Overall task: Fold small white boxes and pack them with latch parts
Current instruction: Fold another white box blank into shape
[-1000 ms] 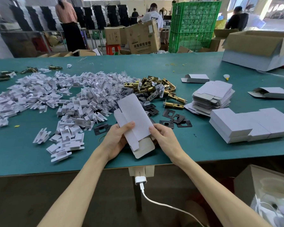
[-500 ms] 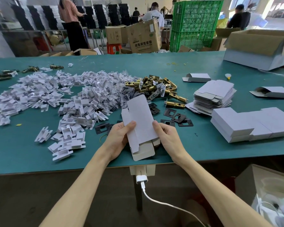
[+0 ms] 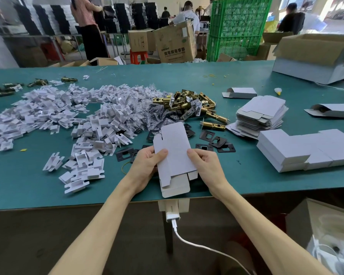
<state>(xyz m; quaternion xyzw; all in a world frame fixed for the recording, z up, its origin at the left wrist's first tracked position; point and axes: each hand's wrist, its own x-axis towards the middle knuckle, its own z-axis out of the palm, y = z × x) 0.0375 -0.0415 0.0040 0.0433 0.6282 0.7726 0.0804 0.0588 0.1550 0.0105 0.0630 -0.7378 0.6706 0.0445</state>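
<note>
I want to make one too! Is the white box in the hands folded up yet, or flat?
Flat. The white box is a thin sheet pinched by the left hand and right hand, bottom flaps untucked.

The flat box [image 3: 174, 147] hides the fingertips of the left hand [image 3: 144, 167] and right hand [image 3: 207, 165]; only the thumbs show. Black plates [image 3: 123, 154] beside the left fingers lie partly covered. The carton [image 3: 316, 56] far right is cut off.

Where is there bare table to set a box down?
Bare mat: near left, this side of the white inserts; near right, between the right hand gripping the box blank and the stacked boxes; far centre, beyond the brass latches. Crowded: the middle, around the black plates.
</note>
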